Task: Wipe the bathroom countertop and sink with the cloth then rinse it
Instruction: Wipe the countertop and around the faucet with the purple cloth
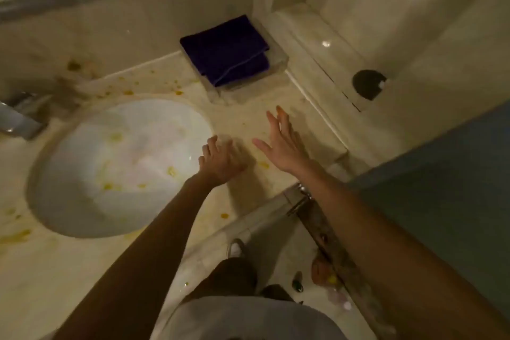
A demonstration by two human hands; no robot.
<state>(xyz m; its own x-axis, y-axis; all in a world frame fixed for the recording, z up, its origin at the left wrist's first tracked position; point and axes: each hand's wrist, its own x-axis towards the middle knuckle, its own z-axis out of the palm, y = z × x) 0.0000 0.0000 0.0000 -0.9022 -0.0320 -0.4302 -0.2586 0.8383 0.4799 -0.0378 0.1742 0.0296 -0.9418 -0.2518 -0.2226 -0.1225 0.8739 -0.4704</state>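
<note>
1. Left hand (220, 161): fingers spread, holding nothing, over the desk (276, 119) beside the sink (121, 165).
2. Right hand (278, 143): fingers spread, holding nothing, over the desk.
3. Folded purple cloth (229, 48): on a grey block at the back wall, apart from both hands.
4. Yellow stains mark sink and desk.

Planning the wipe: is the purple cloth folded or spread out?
Folded: the purple cloth lies in a neat layered square on a block by the wall, untouched.

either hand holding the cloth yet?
No. The purple cloth lies folded on a block by the wall, and the left hand and right hand are both spread open short of it.
</note>
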